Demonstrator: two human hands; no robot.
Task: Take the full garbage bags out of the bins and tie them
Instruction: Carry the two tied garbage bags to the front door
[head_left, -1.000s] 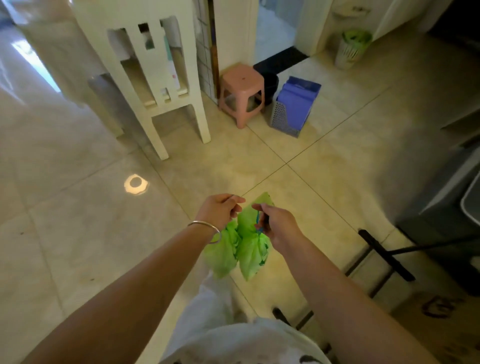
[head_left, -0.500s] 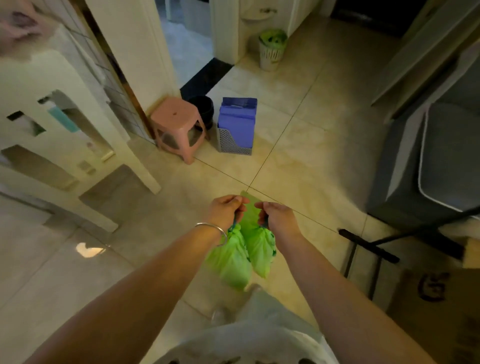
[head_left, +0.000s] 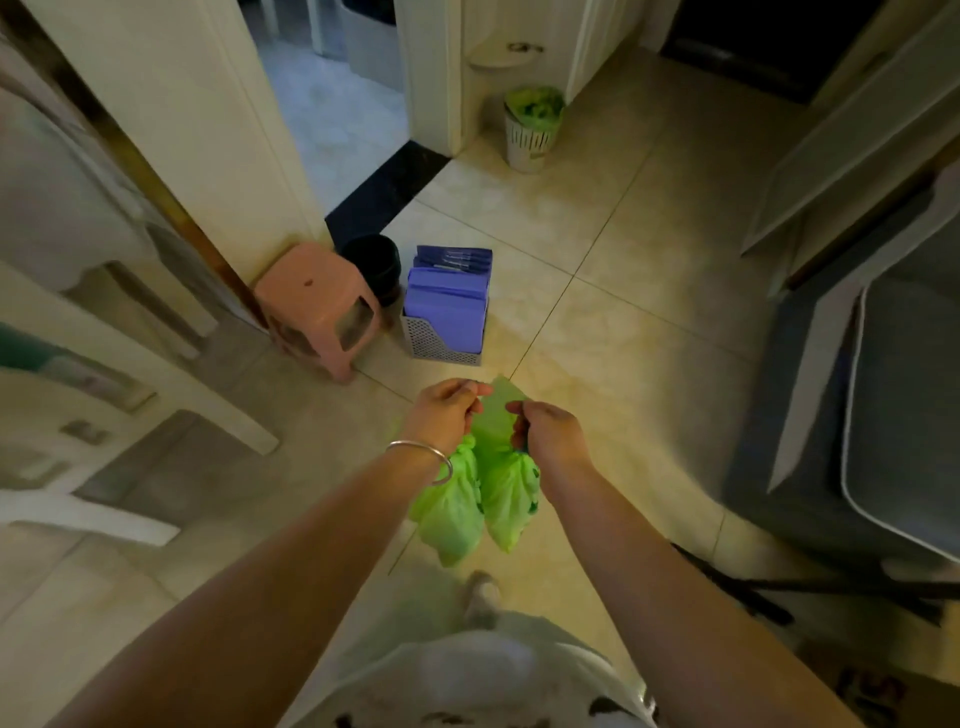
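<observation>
Two small green garbage bags hang in front of me above the tiled floor. My left hand, with a metal bracelet on the wrist, grips the neck of the left green bag. My right hand grips the neck of the right green bag. A loose green flap of plastic stands up between my two hands. Far ahead by a white door frame stands a white slotted bin lined with another green bag.
A pink stool, a black bin and a grey mesh holder with purple folders sit ahead on the floor. White furniture stands at left. A grey cabinet and black bars are at right.
The view has turned right and moved forward, so the stool, folders and far bin are nearer. Both hands keep the two green bags in the same grip.
</observation>
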